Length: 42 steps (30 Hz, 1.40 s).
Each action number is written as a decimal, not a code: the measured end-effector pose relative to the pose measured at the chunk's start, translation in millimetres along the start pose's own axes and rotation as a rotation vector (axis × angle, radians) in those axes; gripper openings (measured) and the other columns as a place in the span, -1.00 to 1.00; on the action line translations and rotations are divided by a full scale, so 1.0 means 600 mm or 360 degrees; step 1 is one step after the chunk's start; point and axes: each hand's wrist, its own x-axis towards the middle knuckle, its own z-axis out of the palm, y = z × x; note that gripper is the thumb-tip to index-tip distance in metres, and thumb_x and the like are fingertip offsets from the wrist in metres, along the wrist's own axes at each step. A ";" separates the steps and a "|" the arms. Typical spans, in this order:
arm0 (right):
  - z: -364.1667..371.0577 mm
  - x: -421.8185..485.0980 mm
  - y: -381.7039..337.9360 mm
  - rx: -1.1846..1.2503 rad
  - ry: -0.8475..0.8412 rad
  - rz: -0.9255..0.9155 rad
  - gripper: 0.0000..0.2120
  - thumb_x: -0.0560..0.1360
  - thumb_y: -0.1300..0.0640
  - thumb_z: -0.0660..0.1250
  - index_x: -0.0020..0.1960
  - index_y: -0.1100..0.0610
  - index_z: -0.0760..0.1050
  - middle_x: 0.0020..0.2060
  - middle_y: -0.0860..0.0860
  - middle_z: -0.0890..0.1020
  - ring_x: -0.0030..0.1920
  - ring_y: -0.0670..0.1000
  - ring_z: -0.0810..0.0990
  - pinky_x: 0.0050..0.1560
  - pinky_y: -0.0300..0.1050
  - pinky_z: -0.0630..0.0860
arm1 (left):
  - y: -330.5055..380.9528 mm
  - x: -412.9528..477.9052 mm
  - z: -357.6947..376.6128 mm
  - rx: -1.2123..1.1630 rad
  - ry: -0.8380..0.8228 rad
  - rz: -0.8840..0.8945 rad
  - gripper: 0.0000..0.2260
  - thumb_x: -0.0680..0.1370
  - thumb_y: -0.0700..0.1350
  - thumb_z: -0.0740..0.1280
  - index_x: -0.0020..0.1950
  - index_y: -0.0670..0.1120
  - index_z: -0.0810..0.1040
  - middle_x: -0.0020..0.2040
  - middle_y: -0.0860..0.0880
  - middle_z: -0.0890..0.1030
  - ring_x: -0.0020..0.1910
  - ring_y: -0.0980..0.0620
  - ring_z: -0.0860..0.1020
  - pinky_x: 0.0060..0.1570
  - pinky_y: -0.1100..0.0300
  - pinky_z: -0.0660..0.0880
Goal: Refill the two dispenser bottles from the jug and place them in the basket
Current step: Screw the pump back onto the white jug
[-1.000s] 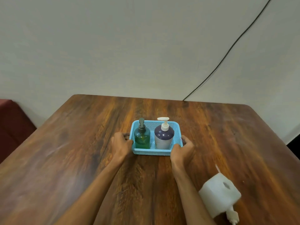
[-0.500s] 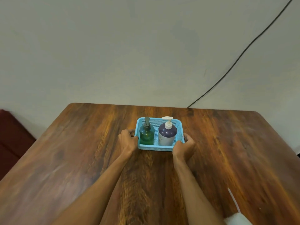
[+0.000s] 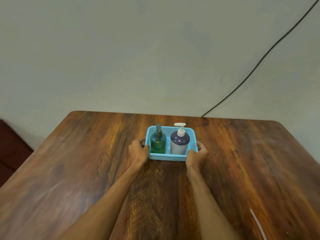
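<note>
the light blue basket point(image 3: 173, 157) sits on the wooden table point(image 3: 86, 161) toward its far edge, near the wall point(image 3: 138, 58). the left hand point(image 3: 138, 151) grips its left side and the right hand point(image 3: 196, 155) grips its right side, fingers curled round the rim. inside, upright and side by side, stand the green dispenser bottle point(image 3: 158, 142) on the left and the dark purple dispenser bottle point(image 3: 179, 142) with a white pump on the right. a black cable point(image 3: 259, 61) runs down the wall.

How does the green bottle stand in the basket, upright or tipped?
Upright. The green bottle stands inside the blue basket with its pump on top, beside the purple bottle.
</note>
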 end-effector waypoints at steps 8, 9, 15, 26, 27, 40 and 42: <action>-0.032 -0.078 -0.006 0.0045 0.0035 -0.0148 -0.47 0.59 0.31 0.26 0.52 0.11 0.26 0.39 0.09 0.46 0.29 0.06 0.54 0.18 -0.10 0.58 | 0.018 -0.095 -0.036 -0.0133 0.0179 0.0073 -0.59 0.60 -0.21 0.31 0.45 -0.21 0.39 0.26 -0.16 0.58 0.18 -0.06 0.58 0.05 0.25 0.47; -0.044 -0.094 -0.007 0.0046 0.0066 -0.0214 -0.50 0.59 0.32 0.26 0.50 0.13 0.29 0.38 0.07 0.46 0.31 0.00 0.50 0.22 -0.17 0.51 | 0.020 -0.113 -0.040 -0.0171 0.0221 0.0107 -0.58 0.60 -0.21 0.32 0.45 -0.20 0.39 0.27 -0.16 0.57 0.18 -0.05 0.57 0.03 0.25 0.48; -0.103 -0.186 0.035 0.0092 0.0075 -0.0591 -0.57 0.55 0.32 0.28 0.38 0.08 0.42 0.28 -0.05 0.50 0.28 -0.04 0.48 0.31 -0.01 0.49 | 0.006 -0.215 -0.052 -0.0285 0.0371 0.0357 -0.60 0.57 -0.18 0.36 0.40 -0.16 0.45 0.25 -0.10 0.59 0.05 0.10 0.55 -0.04 0.30 0.49; -0.306 -0.374 0.088 0.0114 -0.0282 -0.0846 -0.64 0.55 0.31 0.30 0.28 0.01 0.51 0.17 -0.22 0.50 0.23 -0.14 0.51 0.29 -0.02 0.52 | -0.038 -0.491 -0.062 -0.0295 0.0165 0.0544 -0.69 0.56 -0.20 0.37 0.31 -0.11 0.54 0.18 -0.02 0.62 0.02 0.14 0.57 -0.06 0.42 0.45; -0.324 -0.386 0.092 0.0113 -0.0301 -0.0871 -0.65 0.55 0.31 0.30 0.28 0.02 0.51 0.18 -0.21 0.51 0.23 -0.15 0.51 0.30 -0.05 0.51 | -0.040 -0.511 -0.063 -0.0301 0.0159 0.0568 -0.69 0.56 -0.20 0.37 0.30 -0.11 0.54 0.17 -0.02 0.62 0.03 0.13 0.58 -0.05 0.39 0.48; -0.551 -0.398 0.164 0.0134 0.0024 -0.0985 -0.75 0.52 0.36 0.36 0.02 0.02 0.61 -0.02 -0.22 0.60 0.07 -0.20 0.57 -0.03 -0.34 0.55 | -0.029 -0.672 0.016 -0.0336 -0.0034 0.0734 -0.65 0.53 -0.13 0.43 0.31 -0.03 0.53 0.19 0.02 0.62 0.02 0.19 0.58 -0.09 0.42 0.52; -0.575 -0.377 0.174 0.0078 0.0066 -0.0975 -0.76 0.52 0.35 0.36 0.01 0.02 0.61 0.00 -0.16 0.61 0.06 -0.13 0.59 -0.08 -0.26 0.61 | -0.019 -0.676 0.036 -0.0330 -0.0069 0.0741 -0.60 0.50 -0.10 0.46 0.32 0.02 0.51 0.23 0.03 0.60 0.07 0.17 0.58 0.00 0.34 0.55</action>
